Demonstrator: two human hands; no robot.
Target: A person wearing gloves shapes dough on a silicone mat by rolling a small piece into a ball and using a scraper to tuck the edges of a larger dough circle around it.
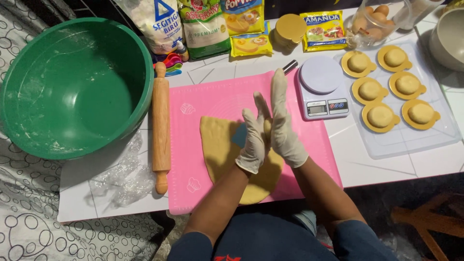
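On the white tabletop [367, 169], largest item first, we list a green mixing bowl [72, 87] at far left, its inside dusted with flour.

Next: one pink baking mat [309, 140] at centre, just right of the bowl.

Next: one clear tray [411, 140] at right, bearing six dough balls, each on a yellow mould [357, 63].

Next: one sheet of rolled yellow dough [217, 145], lying flat on the mat, partly hidden by our forearms.

Next: one wooden rolling pin [161, 125], lying lengthwise between bowl and mat.

Next: one white kitchen scale [322, 87], touching the mat's right edge.

Next: a row of packets [203, 24] along the far edge, with a glass bowl of eggs [374, 21] beside them.

Next: our right hand [285, 121] and left hand [255, 140], both in white gloves, raised over the dough and pressed palm to palm. Fingers of each are straight and held together; whether a bit of dough sits between the palms we cannot tell.

Smallest: one blue scraper [240, 135], resting on the dough just beside the left hand.
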